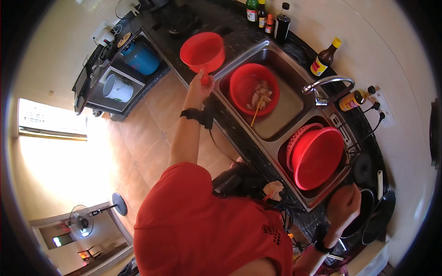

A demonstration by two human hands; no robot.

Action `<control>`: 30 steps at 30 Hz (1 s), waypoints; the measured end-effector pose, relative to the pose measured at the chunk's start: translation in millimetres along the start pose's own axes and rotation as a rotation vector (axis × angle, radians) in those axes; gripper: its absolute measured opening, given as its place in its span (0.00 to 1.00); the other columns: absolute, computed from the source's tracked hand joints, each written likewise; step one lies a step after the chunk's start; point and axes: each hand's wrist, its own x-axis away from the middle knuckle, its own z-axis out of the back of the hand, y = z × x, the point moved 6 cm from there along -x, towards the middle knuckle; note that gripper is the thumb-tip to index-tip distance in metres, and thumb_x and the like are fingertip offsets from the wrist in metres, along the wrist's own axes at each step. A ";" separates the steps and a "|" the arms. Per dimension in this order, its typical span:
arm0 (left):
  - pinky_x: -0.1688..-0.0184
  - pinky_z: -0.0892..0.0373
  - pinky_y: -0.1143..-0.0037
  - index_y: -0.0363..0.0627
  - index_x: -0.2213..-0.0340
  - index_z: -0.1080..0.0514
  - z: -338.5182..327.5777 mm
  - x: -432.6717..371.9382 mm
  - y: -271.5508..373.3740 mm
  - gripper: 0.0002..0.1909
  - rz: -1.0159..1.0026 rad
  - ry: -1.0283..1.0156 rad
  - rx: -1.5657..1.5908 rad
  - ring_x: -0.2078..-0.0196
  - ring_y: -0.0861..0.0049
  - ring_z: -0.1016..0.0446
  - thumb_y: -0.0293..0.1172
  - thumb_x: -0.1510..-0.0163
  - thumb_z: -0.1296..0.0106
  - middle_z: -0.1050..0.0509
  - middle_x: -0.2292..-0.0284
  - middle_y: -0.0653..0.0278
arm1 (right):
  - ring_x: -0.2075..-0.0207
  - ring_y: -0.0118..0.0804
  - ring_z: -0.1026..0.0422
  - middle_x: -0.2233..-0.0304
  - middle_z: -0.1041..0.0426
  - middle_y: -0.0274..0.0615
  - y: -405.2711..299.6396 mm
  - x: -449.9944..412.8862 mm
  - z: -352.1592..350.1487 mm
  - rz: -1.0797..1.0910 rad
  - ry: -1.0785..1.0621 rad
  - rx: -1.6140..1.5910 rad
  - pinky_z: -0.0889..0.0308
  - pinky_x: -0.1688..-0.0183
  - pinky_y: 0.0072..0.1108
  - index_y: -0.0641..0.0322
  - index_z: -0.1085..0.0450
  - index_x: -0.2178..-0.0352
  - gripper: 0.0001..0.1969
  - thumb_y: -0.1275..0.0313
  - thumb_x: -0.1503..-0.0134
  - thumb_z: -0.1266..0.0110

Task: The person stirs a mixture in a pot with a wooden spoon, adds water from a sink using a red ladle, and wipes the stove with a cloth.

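My left hand [203, 86] grips the handle of a red plastic dipper [203, 50], whose bowl is over the black countertop by the left end of the sink. In the large sink basin [290, 119] stands a red plastic bowl [236, 77]. It holds pale pieces of meat [261, 95], and a pair of chopsticks [255, 113] leans out over its rim. My right hand [347, 205] is beyond the sink's right end, beside a dark pan [361, 219]. Its fingers look curled, but whether they hold anything is unclear.
A red basin [319, 158] and a pink plastic colander [297, 141] fill the smaller sink basin. The chrome faucet [328, 81] arches beside the large one. Sauce bottles [324, 58] line the wall. Plugged cords [374, 124] hang near the sink. A frying pan [381, 217] lies far right.
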 end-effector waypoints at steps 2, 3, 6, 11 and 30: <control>0.73 0.29 0.78 0.42 0.66 0.29 30.6 -20.6 5.7 0.18 0.035 0.052 -0.014 0.72 0.74 0.27 0.46 0.44 0.43 0.26 0.74 0.61 | 0.62 0.47 0.22 0.63 0.23 0.51 -45.2 -23.0 -20.2 0.070 -0.129 -0.115 0.28 0.62 0.28 0.68 0.27 0.58 0.10 0.77 0.39 0.51; 0.73 0.29 0.78 0.42 0.66 0.29 29.2 -13.7 3.7 0.18 0.042 0.052 -0.010 0.72 0.74 0.27 0.46 0.44 0.43 0.26 0.74 0.61 | 0.62 0.47 0.22 0.63 0.23 0.51 -53.8 -29.7 -27.2 0.070 -0.130 -0.106 0.28 0.62 0.28 0.68 0.27 0.58 0.10 0.77 0.39 0.51; 0.79 0.37 0.81 0.41 0.71 0.28 6.0 37.8 15.1 0.15 -0.065 -0.005 -0.332 0.78 0.79 0.30 0.42 0.44 0.44 0.28 0.78 0.66 | 0.61 0.50 0.22 0.61 0.23 0.54 -76.3 -37.0 -47.8 0.251 -0.232 -0.100 0.27 0.60 0.30 0.68 0.28 0.58 0.10 0.77 0.40 0.50; 0.83 0.41 0.81 0.37 0.67 0.27 -14.1 106.3 55.7 0.16 -0.166 -0.024 -0.467 0.83 0.82 0.35 0.41 0.45 0.44 0.30 0.80 0.67 | 0.61 0.50 0.22 0.61 0.23 0.54 -76.7 -27.4 -54.7 0.186 -0.280 -0.158 0.27 0.60 0.31 0.69 0.28 0.58 0.10 0.77 0.41 0.50; 0.86 0.45 0.84 0.35 0.64 0.29 -157.5 212.9 30.6 0.18 -0.189 -0.322 -0.745 0.87 0.85 0.39 0.41 0.43 0.47 0.32 0.81 0.68 | 0.60 0.55 0.25 0.62 0.26 0.57 -29.4 -37.1 -119.3 0.072 -0.417 -0.481 0.30 0.60 0.33 0.68 0.32 0.55 0.14 0.77 0.43 0.49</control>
